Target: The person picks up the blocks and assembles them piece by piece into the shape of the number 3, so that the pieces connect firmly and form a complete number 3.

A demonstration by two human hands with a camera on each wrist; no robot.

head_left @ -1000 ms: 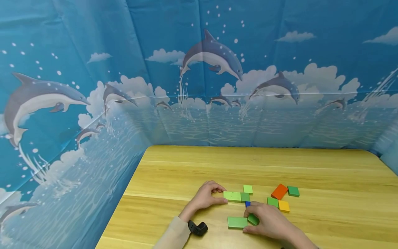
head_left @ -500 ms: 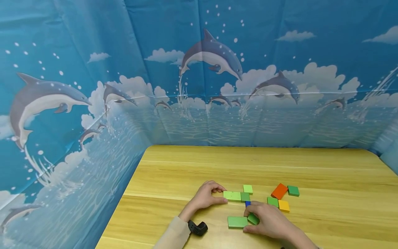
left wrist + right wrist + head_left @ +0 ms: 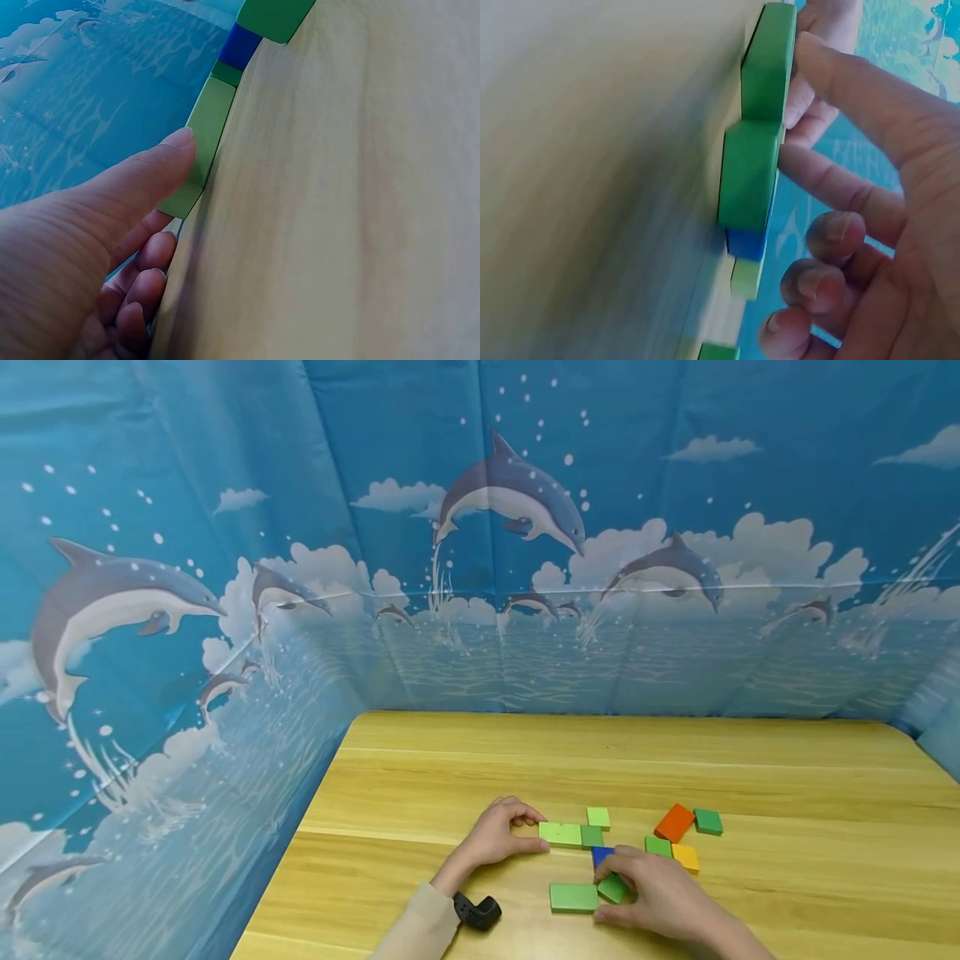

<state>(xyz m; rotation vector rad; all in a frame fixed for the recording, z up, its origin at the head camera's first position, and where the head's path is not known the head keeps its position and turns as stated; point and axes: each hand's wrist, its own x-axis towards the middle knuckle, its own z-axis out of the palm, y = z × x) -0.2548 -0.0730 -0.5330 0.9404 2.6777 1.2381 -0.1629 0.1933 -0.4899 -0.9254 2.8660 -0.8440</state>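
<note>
My left hand (image 3: 498, 831) pinches the left end of a light green block (image 3: 560, 834) between thumb and fingers; the left wrist view shows the thumb (image 3: 184, 142) on its side. A small dark green block (image 3: 591, 836) adjoins its right end, with a blue block (image 3: 602, 856) partly hidden below. My right hand (image 3: 660, 893) hovers around a green block (image 3: 613, 889), its index finger at that block's edge and its thumb by the right end of a longer green block (image 3: 573, 897). In the right wrist view those two green blocks meet, and the other fingers hang loosely curled.
A small lime block (image 3: 597, 817) lies behind the row. To the right are a red-orange block (image 3: 674, 822), a dark green block (image 3: 708, 821), a green block (image 3: 658, 846) and a yellow block (image 3: 686, 857). A dolphin-printed curtain (image 3: 637, 677) borders the wooden table (image 3: 450, 760).
My right hand has slid slightly right, uncovering more of the blue block and the green block near it. The left hand and the other blocks stay in place.
</note>
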